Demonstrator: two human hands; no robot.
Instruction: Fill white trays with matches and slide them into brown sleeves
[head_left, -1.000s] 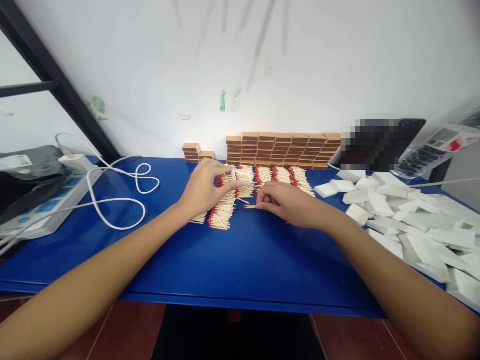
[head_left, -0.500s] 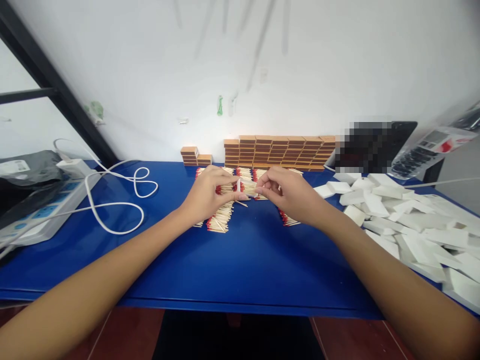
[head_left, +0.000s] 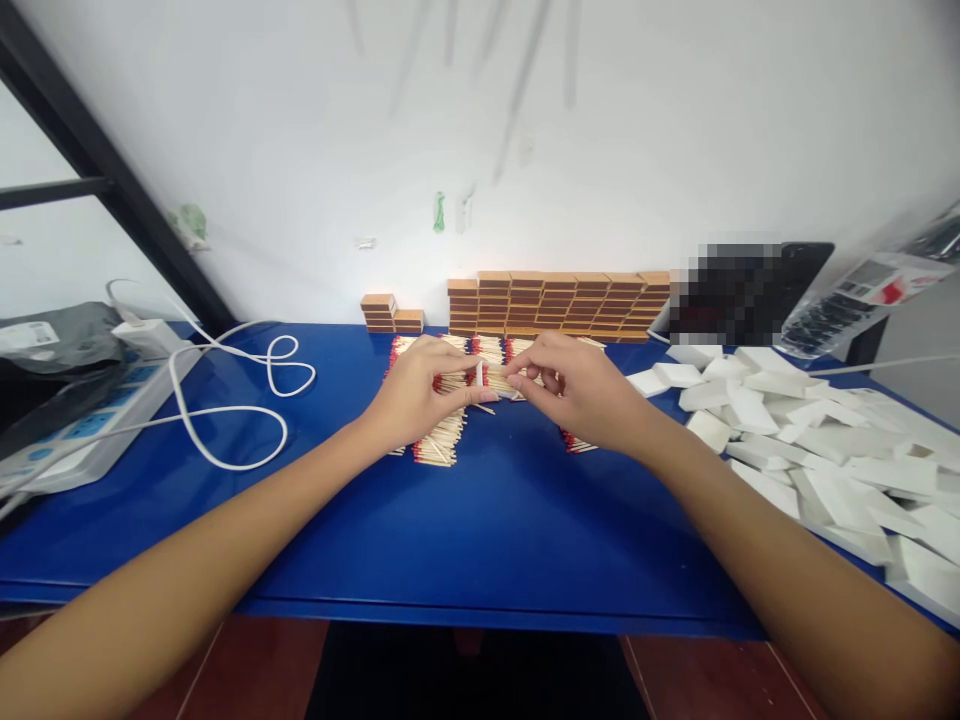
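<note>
My left hand (head_left: 420, 390) grips a small white matchbox tray (head_left: 479, 374) between thumb and fingertips, above the blue table. Red-headed matches (head_left: 495, 378) lie in the tray, heads towards the left. My right hand (head_left: 574, 385) is closed in a pinch at the tray's right end, its thumb and index finger on the bare ends of these matches. Loose matches (head_left: 441, 440) lie in rows under and beside both hands, partly hidden by them. Another few matches (head_left: 577, 440) show below my right hand.
Stacked matchboxes (head_left: 559, 305) line the wall, with a smaller stack (head_left: 381, 312) to their left. White empty trays (head_left: 817, 440) are heaped at right, near a dark tablet-like device (head_left: 802, 285) and a plastic bag (head_left: 862, 300). A power strip (head_left: 97, 430) and white cable (head_left: 184, 400) lie left.
My right fingertips have shifted slightly left, closer to the tray. My left hand keeps its hold on the tray in nearly the same place.
</note>
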